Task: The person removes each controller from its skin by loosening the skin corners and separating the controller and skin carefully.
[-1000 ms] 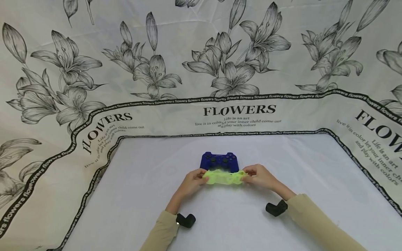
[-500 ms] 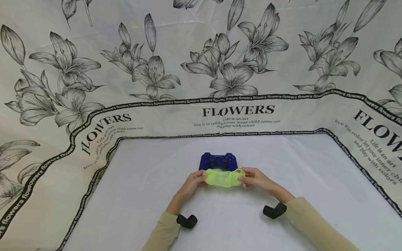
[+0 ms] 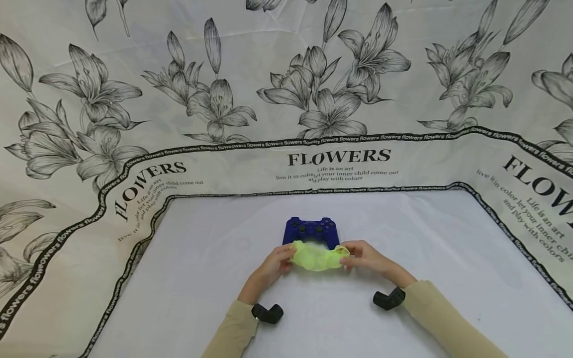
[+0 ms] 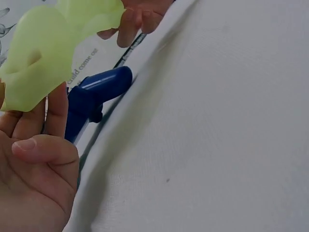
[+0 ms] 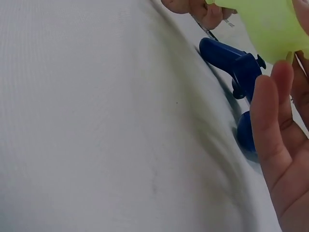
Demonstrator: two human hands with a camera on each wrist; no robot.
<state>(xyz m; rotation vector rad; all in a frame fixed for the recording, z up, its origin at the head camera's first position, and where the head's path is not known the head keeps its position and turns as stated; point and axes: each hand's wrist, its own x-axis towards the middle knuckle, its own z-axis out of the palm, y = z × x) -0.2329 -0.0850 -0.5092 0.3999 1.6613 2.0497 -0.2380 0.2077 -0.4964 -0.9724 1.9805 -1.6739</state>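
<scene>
A soft yellow-green silicone controller cover (image 3: 317, 257) is held up between two hands, above the white cloth. My left hand (image 3: 272, 264) pinches its left end; in the left wrist view, fingers (image 4: 55, 113) reach up to the cover's lower edge (image 4: 41, 63). At the other end my right hand (image 3: 369, 258) grips the cover beside a small opening in it. Just behind lies a blue game controller (image 3: 310, 229), its two black sticks facing up and its lower part overlapped by the cover. Neither hand touches the controller (image 5: 241, 67).
White cloth (image 3: 331, 313) covers the table. A flower-printed curtain (image 3: 233, 171) with a black lettered border rises along the back and both sides. Black wrist cameras (image 3: 267, 313) sit on both wrists, below beige sleeves (image 3: 447, 318).
The cover has come slightly down toward me and tilted, its middle now sagging and a small opening showing at its right end. Both hands keep hold; the controller stays put.
</scene>
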